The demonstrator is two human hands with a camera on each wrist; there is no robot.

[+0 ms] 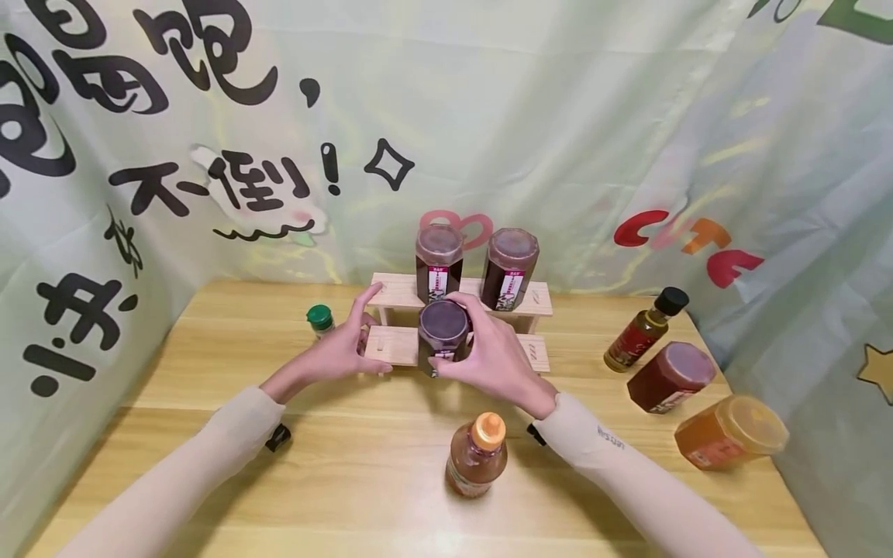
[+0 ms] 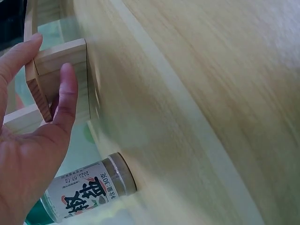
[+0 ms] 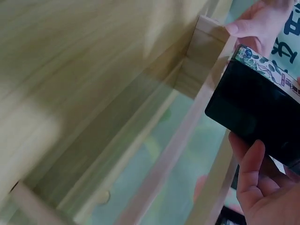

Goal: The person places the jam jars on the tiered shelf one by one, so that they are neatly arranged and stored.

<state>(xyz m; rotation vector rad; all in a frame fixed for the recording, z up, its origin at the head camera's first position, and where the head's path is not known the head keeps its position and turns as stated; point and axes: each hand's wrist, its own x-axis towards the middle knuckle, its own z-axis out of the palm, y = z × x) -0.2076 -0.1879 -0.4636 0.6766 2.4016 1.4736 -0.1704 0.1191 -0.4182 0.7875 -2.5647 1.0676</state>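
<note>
A small two-step wooden rack (image 1: 394,346) stands at the back of the table. My left hand (image 1: 342,345) grips the left end of its lower step, thumb in front; the left wrist view shows fingers around the wooden end (image 2: 61,56). With my right hand (image 1: 498,353) I hold a dark, purple-lidded jar (image 1: 444,322) at the lower step, thumb across its front. In the right wrist view the dark jar (image 3: 258,108) is tilted by the camera angle; whether its base rests on the step I cannot tell. Two similar jars, left (image 1: 439,263) and right (image 1: 511,267), stand on the upper step.
A green-capped seasoning bottle (image 2: 84,190) stands left of the rack. An orange-capped sauce bottle (image 1: 477,456) stands in front. On the right are a black-capped bottle (image 1: 642,332), a dark red jar (image 1: 670,377) and an orange jar (image 1: 729,432). Printed cloth (image 1: 530,116) hangs behind.
</note>
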